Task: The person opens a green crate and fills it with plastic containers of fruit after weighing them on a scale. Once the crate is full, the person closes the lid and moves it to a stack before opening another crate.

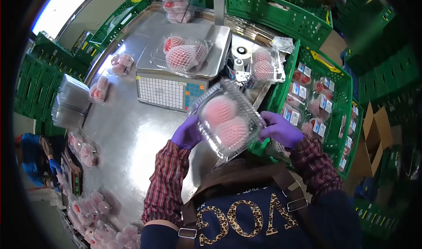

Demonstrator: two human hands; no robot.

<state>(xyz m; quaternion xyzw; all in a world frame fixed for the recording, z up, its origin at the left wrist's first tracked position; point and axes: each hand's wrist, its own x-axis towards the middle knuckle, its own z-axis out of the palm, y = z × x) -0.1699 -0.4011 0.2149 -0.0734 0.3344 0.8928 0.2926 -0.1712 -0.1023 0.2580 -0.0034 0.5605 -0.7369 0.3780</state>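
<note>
wore purple gloves on left hand (187, 134) and right hand (281, 130), red plaid sleeves (165, 178), a navy apron (255, 209) with leopard-print letters. held a clear clamshell (222, 119) of 2 pink fruits (220, 110) in white net. stood beside green crates (281, 18) and a silver table (132, 134).

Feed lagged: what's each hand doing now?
Left hand: closed on the clear plastic clamshell box of pink net-wrapped fruit.
Right hand: closed on the same box.

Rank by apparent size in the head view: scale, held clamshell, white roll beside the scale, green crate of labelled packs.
1. green crate
2. scale
3. held clamshell, nearer the camera, so likely flattered
4. white roll, clearly smallest
</note>
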